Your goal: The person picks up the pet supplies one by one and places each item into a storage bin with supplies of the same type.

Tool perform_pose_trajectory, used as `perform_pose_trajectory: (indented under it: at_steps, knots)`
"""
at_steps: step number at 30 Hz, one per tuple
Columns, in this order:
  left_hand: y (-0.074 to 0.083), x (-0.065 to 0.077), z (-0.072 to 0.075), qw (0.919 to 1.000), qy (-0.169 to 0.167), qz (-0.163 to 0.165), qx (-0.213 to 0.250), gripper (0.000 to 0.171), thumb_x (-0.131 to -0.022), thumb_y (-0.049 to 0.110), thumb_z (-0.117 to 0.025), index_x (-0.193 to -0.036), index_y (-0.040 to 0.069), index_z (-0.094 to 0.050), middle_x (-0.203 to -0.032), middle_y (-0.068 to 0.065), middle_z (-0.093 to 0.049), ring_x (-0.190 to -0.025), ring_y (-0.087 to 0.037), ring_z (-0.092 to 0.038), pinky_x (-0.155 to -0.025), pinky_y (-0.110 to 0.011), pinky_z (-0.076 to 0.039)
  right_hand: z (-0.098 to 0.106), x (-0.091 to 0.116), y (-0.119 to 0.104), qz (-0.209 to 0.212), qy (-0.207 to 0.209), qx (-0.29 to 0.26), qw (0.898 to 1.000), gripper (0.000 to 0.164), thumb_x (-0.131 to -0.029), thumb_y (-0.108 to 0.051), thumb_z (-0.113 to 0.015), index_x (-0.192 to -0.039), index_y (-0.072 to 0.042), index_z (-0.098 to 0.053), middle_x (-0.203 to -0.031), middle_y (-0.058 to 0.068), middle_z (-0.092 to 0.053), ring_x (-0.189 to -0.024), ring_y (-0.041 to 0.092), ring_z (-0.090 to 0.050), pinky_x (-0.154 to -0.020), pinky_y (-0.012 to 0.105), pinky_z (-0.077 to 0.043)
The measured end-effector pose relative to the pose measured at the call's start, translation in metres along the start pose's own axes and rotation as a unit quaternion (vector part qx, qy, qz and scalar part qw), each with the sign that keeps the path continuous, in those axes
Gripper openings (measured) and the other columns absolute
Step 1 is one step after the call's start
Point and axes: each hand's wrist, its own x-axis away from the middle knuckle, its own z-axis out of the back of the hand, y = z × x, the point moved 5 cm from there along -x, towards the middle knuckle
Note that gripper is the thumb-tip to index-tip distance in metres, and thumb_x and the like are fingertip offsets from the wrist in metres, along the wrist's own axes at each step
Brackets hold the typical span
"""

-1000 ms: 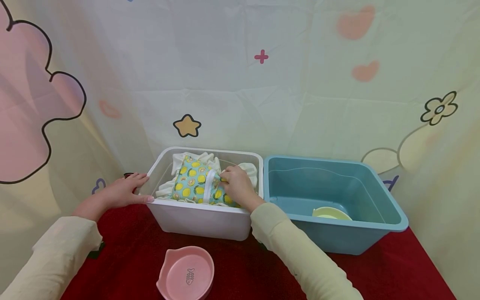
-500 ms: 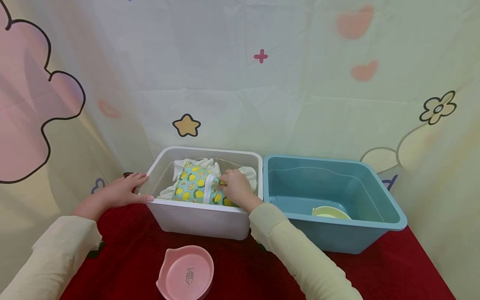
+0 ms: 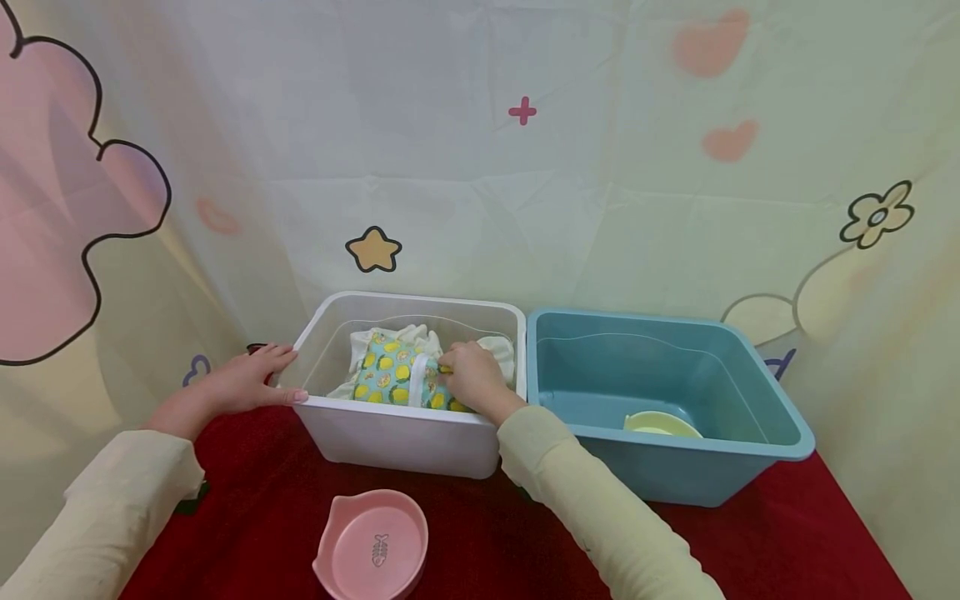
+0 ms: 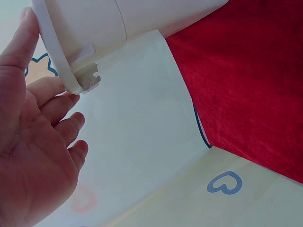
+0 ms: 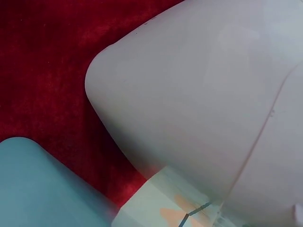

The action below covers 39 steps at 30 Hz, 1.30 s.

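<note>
My right hand [image 3: 476, 373] reaches into the white bin [image 3: 397, 435] and grips a lemon-print garment [image 3: 382, 367] near its right part; its fingertips are partly hidden. The garment is pale blue-green with a white band and cream ruffled edges. Its lower side lies behind the bin's front wall. My left hand [image 3: 247, 383] holds the bin's front left corner, thumb on the front rim and fingers on the left rim. In the left wrist view, the bin rim [image 4: 54, 47] sits between thumb and fingers. The right wrist view has only the bin's outer wall [image 5: 180, 94], no hand.
A blue bin [image 3: 630, 367] stands against the white one's right side, with a pale yellow dish [image 3: 662, 424] inside. A pink cat-eared bowl [image 3: 375, 546] sits in front on the red cloth [image 3: 480, 542]. A printed curtain [image 3: 450, 150] hangs behind the bins.
The garment has sunk lower into the white bin and its left edge has drawn slightly right. My right hand has dropped a little with it. My left hand stays on the corner.
</note>
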Motion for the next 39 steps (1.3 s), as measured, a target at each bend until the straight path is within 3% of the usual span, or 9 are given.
perform_pose_trajectory:
  at_steps: [7,18,31,39]
  knots:
    - [0.0,-0.001,0.0,1.0,-0.001,-0.002,0.002,0.09,-0.074,0.053,-0.06,-0.134,-0.006,-0.029,-0.137,-0.032,-0.024,-0.122,-0.052,-0.021,-0.089,-0.068,-0.026,-0.002,0.0,0.0,0.005,-0.009,0.016,1.0,0.02,-0.081,-0.021,-0.063,-0.099,-0.015,-0.069,-0.095,0.002,-0.064,-0.087,0.02,-0.054,-0.076,0.034,-0.044]
    - [0.001,0.0,0.002,0.9999,0.001,-0.012,-0.001,0.088,-0.076,0.051,-0.06,-0.134,-0.007,-0.029,-0.136,-0.033,-0.025,-0.122,-0.051,-0.022,-0.091,-0.067,-0.024,-0.008,-0.002,0.004,-0.034,-0.049,-0.026,0.998,0.028,-0.081,-0.019,-0.063,-0.108,-0.013,-0.065,-0.108,0.004,-0.063,-0.102,0.019,-0.055,-0.087,0.035,-0.044]
    - [0.002,0.002,0.002,0.9999,0.001,-0.008,0.008,0.089,-0.075,0.052,-0.06,-0.134,-0.006,-0.029,-0.136,-0.032,-0.026,-0.122,-0.051,-0.023,-0.089,-0.068,-0.026,-0.01,-0.002,0.005,-0.037,-0.069,-0.015,0.997,0.018,-0.08,-0.019,-0.064,-0.097,-0.014,-0.069,-0.1,-0.002,-0.065,-0.084,0.014,-0.055,-0.072,0.029,-0.046]
    - [0.002,0.001,0.001,1.0,-0.001,-0.005,0.007,0.089,-0.075,0.052,-0.06,-0.134,-0.006,-0.028,-0.137,-0.032,-0.025,-0.122,-0.051,-0.022,-0.088,-0.069,-0.025,-0.012,-0.003,0.005,-0.033,-0.076,0.0,0.997,0.019,-0.08,-0.02,-0.064,-0.097,-0.015,-0.069,-0.101,-0.002,-0.065,-0.084,0.013,-0.055,-0.073,0.029,-0.046]
